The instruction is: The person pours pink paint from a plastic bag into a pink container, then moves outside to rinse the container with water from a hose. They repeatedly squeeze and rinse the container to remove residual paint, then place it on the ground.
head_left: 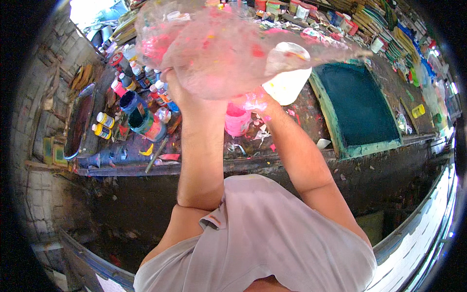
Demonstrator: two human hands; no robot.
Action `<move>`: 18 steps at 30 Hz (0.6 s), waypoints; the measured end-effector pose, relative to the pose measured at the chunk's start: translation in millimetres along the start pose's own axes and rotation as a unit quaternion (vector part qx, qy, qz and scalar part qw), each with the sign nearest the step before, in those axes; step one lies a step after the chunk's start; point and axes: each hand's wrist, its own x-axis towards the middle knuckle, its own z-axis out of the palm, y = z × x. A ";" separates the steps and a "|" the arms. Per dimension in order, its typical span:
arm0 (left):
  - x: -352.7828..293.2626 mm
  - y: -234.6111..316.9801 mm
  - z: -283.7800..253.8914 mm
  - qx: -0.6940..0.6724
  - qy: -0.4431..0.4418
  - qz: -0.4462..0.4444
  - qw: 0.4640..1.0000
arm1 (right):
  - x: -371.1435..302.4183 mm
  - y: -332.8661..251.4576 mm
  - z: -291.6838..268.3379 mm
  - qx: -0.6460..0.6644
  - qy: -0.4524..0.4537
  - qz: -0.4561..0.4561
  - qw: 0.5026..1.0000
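Note:
A large greyish rag (214, 63), stained pink and red, is spread in the air in front of me, smeared by motion; it could be thin cloth or plastic. My left hand (176, 85) is raised at its lower left edge and closed on it, the fingers mostly hidden behind it. Lower and to the right, my right hand (255, 102) has bright pink on it and is washed out by light, so its fingers do not show clearly. It is close to a pink tub (237, 120) and a white rounded object (288, 86).
A framed dark green screen (360, 104) lies on the stained workbench (204, 168) to the right. Paint bottles (103, 125) and open paint tubs (146, 125) crowd the left. More containers (301, 10) line the back. A yellow cup (418, 111) is at far right.

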 end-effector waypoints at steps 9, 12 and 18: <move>2.0 15.7 -12.1 -0.120 0.037 -0.076 0.989 | -23.9 -6.6 -12.2 0.091 -0.038 0.134 0.986; -3.4 20.8 -13.4 -0.153 0.035 -0.097 0.983 | -27.1 -17.0 -5.3 0.178 -0.009 0.171 0.969; -1.7 22.2 -15.2 -0.191 -0.002 -0.099 0.977 | -23.5 -12.1 -9.6 0.014 -0.057 0.145 0.988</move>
